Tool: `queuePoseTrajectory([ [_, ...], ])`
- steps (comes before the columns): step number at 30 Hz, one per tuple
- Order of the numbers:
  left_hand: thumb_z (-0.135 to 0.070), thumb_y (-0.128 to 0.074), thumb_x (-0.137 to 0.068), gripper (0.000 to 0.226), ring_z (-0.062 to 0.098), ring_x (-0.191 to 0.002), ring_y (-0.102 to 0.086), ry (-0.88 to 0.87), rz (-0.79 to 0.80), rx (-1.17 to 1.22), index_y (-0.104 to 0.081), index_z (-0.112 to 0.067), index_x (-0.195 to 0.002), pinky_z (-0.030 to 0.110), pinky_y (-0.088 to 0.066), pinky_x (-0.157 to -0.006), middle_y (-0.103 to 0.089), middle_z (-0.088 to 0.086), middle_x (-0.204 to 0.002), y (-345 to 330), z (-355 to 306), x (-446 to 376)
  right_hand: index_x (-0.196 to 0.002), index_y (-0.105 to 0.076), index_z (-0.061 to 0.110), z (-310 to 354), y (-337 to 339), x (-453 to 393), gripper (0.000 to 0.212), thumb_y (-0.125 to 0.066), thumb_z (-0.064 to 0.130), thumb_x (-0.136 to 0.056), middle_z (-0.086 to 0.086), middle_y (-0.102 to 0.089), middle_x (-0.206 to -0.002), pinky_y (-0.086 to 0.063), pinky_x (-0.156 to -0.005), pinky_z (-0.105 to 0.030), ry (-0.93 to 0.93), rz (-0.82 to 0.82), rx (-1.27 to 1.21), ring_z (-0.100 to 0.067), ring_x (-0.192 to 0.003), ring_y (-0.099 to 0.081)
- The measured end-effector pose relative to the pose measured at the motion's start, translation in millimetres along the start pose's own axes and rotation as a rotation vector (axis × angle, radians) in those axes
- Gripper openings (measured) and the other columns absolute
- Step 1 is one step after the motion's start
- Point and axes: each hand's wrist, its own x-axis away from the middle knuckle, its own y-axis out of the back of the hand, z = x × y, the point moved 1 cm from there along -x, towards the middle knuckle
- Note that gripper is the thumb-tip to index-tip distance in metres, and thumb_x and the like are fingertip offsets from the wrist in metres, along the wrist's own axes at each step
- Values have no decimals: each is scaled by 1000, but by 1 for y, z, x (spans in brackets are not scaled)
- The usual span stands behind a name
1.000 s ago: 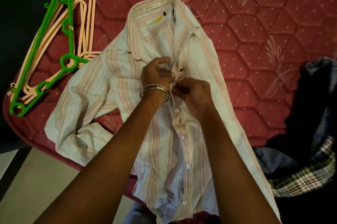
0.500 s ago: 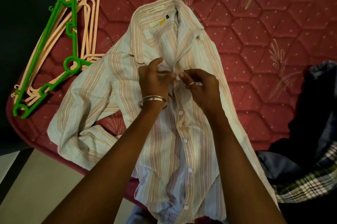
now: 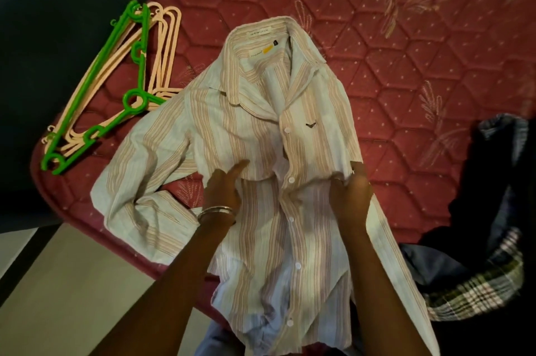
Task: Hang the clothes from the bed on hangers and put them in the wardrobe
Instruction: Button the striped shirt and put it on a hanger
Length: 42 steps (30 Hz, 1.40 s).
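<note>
A striped shirt is spread front-up on the red quilted mattress of the bed, buttoned down the placket, its collar at the far end and its hem hanging over the near edge. The left hand is laid flat on the shirt's front, just left of the button line; its grip is wide, the fingers straight and pressed on the cloth, nothing being held. A metal bangle is worn on that wrist. The right hand is set on the shirt's right side, level with the left; a fold of the fabric appears to be pinched by its fingers at the shirt's edge, though the fingertips are partly hidden by cloth.

Beyond the left hand and well to its left, a stack of hangers is seen on the mattress corner: a green hanger on top of several peach hangers, their ends touched by the shirt's left shoulder. To the right of the right hand, well apart, a heap of dark clothes with a plaid piece is piled.
</note>
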Motion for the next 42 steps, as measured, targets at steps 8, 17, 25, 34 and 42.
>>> queuePoseTrajectory([
  [8, -31, -71, -80, 61, 40, -114, -47, 458, 115, 60, -41, -15, -131, 46, -48, -88, -35, 21, -136, -7, 19, 41, -109, -61, -5, -39, 16, 64, 37, -58, 30, -94, -17, -67, -102, -44, -78, -27, -20, 50, -78, -35, -97, -64],
  [17, -26, -40, -95, 59, 32, -105, -59, 71, 243, -393, -19, -60, -139, 41, -50, -85, -52, 7, -119, 21, 33, 89, -126, -49, -1, -42, 51, 79, 35, -51, 9, -93, -25, -64, -101, -43, -71, -30, -86, 32, 75, -35, -85, -62],
  [25, -49, -42, -92, 47, 38, -113, -49, 451, 494, -805, -55, -19, -126, 57, -42, -83, -54, 13, -126, 29, 38, 174, -127, -47, 13, -52, 68, 158, 36, -51, 26, -94, -9, -48, -131, -39, -97, -45, -233, 469, 858, -29, -125, -41],
  [34, -23, -64, -86, 28, 27, -92, -60, 301, 176, 214, -69, -4, -106, 24, -43, -77, -63, 10, -102, 59, 32, 136, -118, -61, 19, 39, 46, 139, 30, -56, 24, -89, -8, -45, -127, -33, -94, -44, 249, 274, 718, -29, -119, -34],
  [42, -2, -64, -84, 12, 30, -73, -65, 397, -34, 646, -72, -9, -79, 38, -54, -70, -68, 12, -69, 149, 102, 62, -118, -61, 19, 184, -46, 94, 26, -53, 28, -95, -7, -56, -123, -36, -92, -41, 441, 480, 465, -30, -121, -40],
])
